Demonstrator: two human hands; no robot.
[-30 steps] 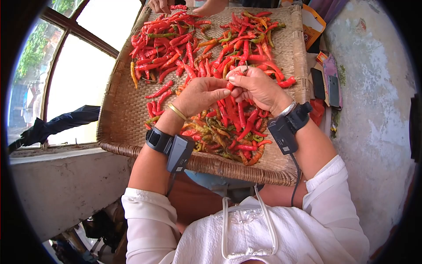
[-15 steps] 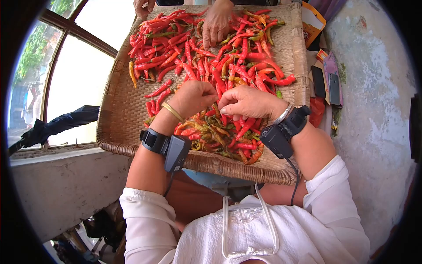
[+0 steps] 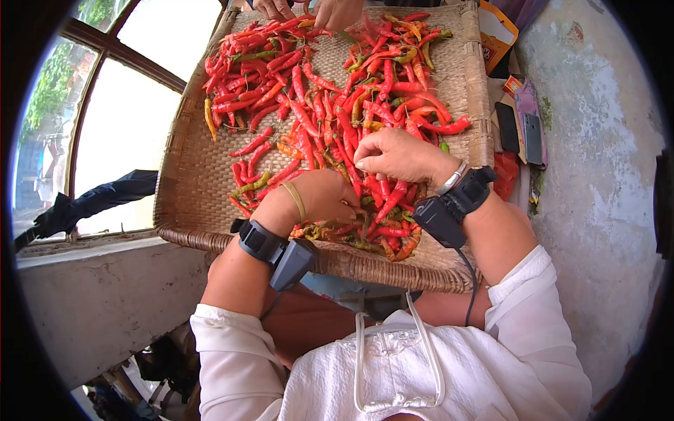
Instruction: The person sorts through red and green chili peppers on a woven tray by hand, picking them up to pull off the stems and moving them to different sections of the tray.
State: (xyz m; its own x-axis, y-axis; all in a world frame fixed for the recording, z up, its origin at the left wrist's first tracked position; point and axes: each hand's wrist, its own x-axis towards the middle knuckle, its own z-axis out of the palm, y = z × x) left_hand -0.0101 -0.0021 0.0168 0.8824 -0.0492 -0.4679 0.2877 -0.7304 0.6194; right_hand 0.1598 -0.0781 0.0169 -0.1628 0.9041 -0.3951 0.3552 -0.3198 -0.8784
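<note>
Red chili peppers (image 3: 305, 144) are spread over a woven basket tray (image 3: 193, 175) in front of me. My left hand (image 3: 319, 196) is low over the near part of the pile, its fingers slightly apart and pointing down at yellowish-green and brownish chili peppers (image 3: 361, 245). To its right, my right hand (image 3: 404, 154) hovers over the red peppers with thumb and fingertips pinched together. Whatever lies in that pinch is too small or hidden to make out. Both wrists carry a bracelet and a black strapped device.
Across the tray, another person's hands (image 3: 337, 12) work among the far peppers. A window and a folded dark umbrella (image 3: 105, 200) are on the left. Two phones (image 3: 533, 138) lie beside the tray on the right, near an orange bag (image 3: 497, 42) and a wall.
My left hand has dropped away from my right hand, toward the near yellowish-green peppers. My right hand has barely moved. The other person's hand has drawn back to the tray's far edge.
</note>
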